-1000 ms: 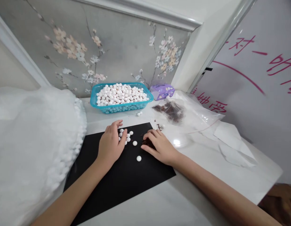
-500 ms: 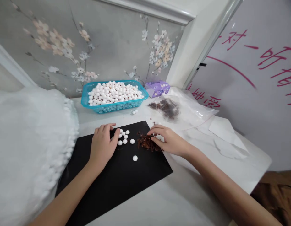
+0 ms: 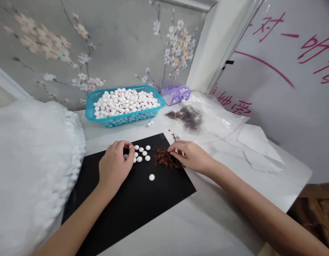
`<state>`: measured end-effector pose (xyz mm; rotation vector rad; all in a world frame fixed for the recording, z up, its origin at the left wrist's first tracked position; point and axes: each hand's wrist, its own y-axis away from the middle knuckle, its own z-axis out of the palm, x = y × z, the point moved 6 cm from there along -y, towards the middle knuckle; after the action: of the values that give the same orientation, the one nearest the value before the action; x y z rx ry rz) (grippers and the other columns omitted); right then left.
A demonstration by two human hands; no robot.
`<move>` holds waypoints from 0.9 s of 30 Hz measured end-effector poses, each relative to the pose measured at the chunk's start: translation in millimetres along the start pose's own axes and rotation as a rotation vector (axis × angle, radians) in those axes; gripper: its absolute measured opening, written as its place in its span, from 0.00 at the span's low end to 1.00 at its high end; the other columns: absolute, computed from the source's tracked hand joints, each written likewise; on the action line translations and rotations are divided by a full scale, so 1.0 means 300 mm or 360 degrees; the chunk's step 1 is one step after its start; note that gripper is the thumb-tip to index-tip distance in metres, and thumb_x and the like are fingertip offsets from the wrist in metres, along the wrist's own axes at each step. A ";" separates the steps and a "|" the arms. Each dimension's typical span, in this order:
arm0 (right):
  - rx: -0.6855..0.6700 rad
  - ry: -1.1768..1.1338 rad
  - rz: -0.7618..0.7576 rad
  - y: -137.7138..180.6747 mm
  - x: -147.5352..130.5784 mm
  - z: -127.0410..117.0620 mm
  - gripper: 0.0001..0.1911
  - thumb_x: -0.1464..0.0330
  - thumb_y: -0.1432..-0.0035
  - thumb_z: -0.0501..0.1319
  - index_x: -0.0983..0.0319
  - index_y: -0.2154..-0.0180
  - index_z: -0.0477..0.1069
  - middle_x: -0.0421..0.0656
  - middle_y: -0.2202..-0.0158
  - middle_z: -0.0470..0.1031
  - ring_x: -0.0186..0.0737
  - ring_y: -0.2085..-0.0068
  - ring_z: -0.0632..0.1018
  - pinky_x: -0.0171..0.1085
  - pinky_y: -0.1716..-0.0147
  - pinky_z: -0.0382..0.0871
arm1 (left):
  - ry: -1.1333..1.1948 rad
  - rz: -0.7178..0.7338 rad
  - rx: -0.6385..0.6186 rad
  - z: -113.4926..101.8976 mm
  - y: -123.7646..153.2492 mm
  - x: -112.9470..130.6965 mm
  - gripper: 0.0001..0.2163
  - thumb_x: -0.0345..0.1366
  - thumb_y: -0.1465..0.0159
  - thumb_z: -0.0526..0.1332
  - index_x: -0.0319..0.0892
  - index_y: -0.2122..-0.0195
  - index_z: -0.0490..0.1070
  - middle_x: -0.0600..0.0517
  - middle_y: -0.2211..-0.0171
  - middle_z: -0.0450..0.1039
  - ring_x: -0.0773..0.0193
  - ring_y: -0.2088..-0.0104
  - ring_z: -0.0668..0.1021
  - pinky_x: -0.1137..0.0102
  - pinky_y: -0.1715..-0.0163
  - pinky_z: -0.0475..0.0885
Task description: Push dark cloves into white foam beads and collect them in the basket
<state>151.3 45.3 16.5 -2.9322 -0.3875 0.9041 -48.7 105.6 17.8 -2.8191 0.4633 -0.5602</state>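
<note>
Crowding far edge of sheet (image 3: 132, 209): hands (image 3: 115, 167)

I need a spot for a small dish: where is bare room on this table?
Free: the near half of the black sheet, between both forearms, below the lone white bead; also the table strip between basket and sheet. Crowded: between left hand and right hand, with bead cluster and brown crumbs.

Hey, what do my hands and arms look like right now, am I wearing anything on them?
Nothing worn shows. The left hand and the right hand are bare, with no gloves or rings visible. Both forearms are uncovered as far as the picture's edge, with no sleeves, watch or bracelet in view.
</note>
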 end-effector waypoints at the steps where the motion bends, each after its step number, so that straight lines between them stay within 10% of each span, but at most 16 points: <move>1: 0.0050 -0.0077 -0.0002 0.001 0.000 -0.004 0.08 0.75 0.44 0.54 0.61 0.64 0.71 0.42 0.64 0.75 0.34 0.68 0.74 0.33 0.69 0.67 | 0.0071 -0.0010 0.0033 -0.005 0.002 -0.002 0.08 0.39 0.38 0.51 0.44 0.64 0.67 0.52 0.65 0.72 0.59 0.64 0.74 0.70 0.71 0.63; 10: 0.0184 -0.0469 0.0040 0.008 0.017 -0.003 0.07 0.75 0.49 0.57 0.61 0.67 0.71 0.40 0.68 0.76 0.31 0.71 0.75 0.31 0.71 0.70 | 0.1049 -0.0149 0.0240 -0.013 0.054 0.037 0.09 0.42 0.38 0.56 0.44 0.60 0.66 0.53 0.66 0.70 0.66 0.66 0.72 0.73 0.68 0.65; 27: 0.0356 -0.0372 -0.0034 0.022 -0.001 -0.018 0.09 0.74 0.45 0.56 0.61 0.62 0.70 0.39 0.69 0.74 0.28 0.77 0.71 0.28 0.77 0.66 | 0.1902 -0.0192 -0.0707 0.084 0.324 0.262 0.05 0.38 0.36 0.55 0.47 0.60 0.65 0.54 0.65 0.70 0.70 0.67 0.72 0.76 0.64 0.68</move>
<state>155.5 39.0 20.4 -2.6247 -0.3037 1.2062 5.1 -7.5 -6.2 -2.5351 0.6413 -2.4110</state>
